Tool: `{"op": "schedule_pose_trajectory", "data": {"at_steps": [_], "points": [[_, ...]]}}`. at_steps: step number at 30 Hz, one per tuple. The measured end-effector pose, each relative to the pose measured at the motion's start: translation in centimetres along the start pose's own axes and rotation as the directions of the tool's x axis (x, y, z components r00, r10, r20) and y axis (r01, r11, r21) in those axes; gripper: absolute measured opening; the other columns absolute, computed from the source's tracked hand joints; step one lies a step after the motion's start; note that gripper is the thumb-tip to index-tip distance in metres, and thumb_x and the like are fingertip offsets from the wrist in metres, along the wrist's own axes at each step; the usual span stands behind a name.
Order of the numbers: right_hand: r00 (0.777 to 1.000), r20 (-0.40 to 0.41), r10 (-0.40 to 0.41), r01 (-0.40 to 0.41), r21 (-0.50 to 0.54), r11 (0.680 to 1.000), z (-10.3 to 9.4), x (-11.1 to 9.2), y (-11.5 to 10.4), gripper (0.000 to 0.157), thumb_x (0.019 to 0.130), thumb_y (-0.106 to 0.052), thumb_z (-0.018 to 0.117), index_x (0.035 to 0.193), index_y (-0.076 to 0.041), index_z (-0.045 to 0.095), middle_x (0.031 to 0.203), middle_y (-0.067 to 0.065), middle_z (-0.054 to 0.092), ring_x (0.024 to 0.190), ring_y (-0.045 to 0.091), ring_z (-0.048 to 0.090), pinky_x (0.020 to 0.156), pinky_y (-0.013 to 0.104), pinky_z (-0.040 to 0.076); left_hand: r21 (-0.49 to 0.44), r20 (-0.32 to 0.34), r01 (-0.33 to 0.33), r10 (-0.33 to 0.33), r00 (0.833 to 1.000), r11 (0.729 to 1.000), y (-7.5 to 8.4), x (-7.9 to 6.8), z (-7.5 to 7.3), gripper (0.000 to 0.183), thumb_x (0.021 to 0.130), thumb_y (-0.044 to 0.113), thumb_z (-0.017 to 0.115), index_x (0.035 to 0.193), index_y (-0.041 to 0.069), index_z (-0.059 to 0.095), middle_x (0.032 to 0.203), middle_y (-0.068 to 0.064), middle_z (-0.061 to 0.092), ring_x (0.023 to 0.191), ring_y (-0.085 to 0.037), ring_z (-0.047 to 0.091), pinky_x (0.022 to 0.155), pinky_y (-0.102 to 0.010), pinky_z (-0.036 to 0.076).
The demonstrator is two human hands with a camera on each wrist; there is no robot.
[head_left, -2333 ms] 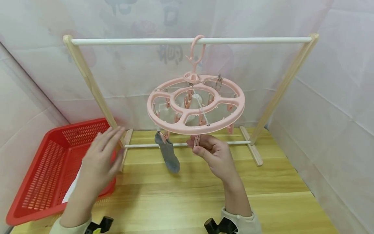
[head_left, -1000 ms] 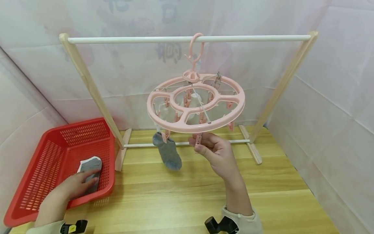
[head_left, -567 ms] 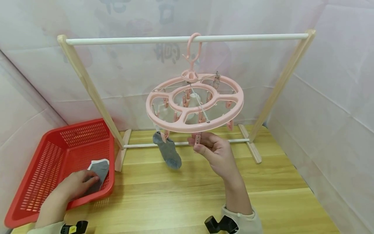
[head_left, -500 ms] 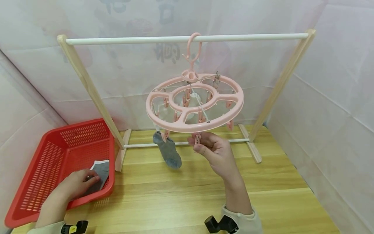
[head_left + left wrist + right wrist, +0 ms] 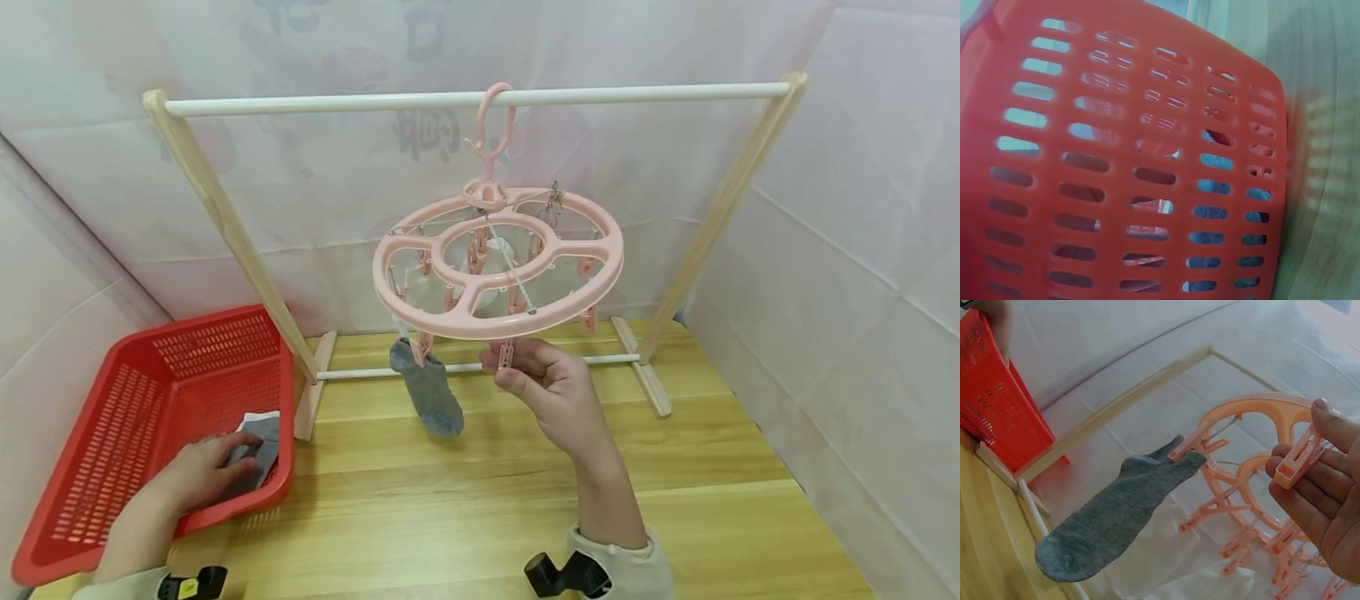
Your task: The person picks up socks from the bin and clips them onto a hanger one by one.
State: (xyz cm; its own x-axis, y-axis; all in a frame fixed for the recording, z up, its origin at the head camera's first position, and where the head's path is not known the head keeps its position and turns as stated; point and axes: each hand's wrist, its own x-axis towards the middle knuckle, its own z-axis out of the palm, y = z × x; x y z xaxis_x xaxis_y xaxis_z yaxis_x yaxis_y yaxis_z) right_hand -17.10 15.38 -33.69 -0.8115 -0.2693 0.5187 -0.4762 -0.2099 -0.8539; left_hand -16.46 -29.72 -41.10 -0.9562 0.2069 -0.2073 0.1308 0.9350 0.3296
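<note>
My right hand pinches a pink clothespin between thumb and fingers, below the front rim of a pink oval clip hanger. In the right wrist view, that clip lies across the fingers with the thumb on its upper end. Just left of it, a grey sock dangles from another pink clip. My left hand reaches into the red basket, its fingers lying over a grey sock with a white edge. The left wrist view shows the basket wall, with grey fabric behind its slots; the hand is hidden there.
The hanger hooks over the white top bar of a wooden-legged rack. Several empty pink clips hang from its rings. A white lower bar runs near the wooden table. Pale cloth walls stand behind and beside.
My left hand has come down from in front of the rack into the basket, where the sock has shifted right under its fingers. My right hand keeps its pinch on the clothespin.
</note>
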Motion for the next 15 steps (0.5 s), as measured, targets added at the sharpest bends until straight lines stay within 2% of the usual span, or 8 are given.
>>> {"op": "schedule_pose_trajectory", "data": {"at_steps": [4,11,15], "points": [[0.999,-0.015,0.036,-0.036,-0.005,0.999,0.1,-0.1,-0.1,0.027,0.089,0.001,0.056,0.115,0.006,0.057,0.106,0.023,0.062,0.1,0.036,0.06,0.083,0.039,0.05,0.01,-0.028,-0.024,0.024,0.999,1.0,-0.1,0.0,0.0,0.036,0.085,0.027,0.064,0.114,0.006,0.061,0.106,-0.017,0.06,0.1,-0.038,0.053,0.079,-0.058,0.042],[1.0,-0.012,0.017,-0.018,-0.028,0.999,0.7,0.0,-1.5,0.026,0.088,0.005,0.054,0.114,0.007,0.057,0.103,0.027,0.061,0.098,0.034,0.062,0.082,0.038,0.05,-0.025,-0.037,-0.036,0.035,0.999,0.999,-0.3,0.1,0.0,0.032,0.084,0.022,0.065,0.111,0.007,0.063,0.099,-0.011,0.058,0.086,-0.026,0.053,0.069,-0.047,0.047],[1.0,-0.014,0.017,-0.017,-0.039,0.999,0.9,0.1,-2.1,0.026,0.088,0.005,0.054,0.113,0.009,0.057,0.103,0.029,0.06,0.098,0.038,0.061,0.082,0.038,0.05,-0.047,-0.113,-0.05,0.044,0.993,0.998,-0.1,0.1,0.0,0.024,0.082,0.015,0.067,0.106,0.012,0.066,0.101,-0.009,0.062,0.085,-0.023,0.056,0.069,-0.044,0.048]]}}
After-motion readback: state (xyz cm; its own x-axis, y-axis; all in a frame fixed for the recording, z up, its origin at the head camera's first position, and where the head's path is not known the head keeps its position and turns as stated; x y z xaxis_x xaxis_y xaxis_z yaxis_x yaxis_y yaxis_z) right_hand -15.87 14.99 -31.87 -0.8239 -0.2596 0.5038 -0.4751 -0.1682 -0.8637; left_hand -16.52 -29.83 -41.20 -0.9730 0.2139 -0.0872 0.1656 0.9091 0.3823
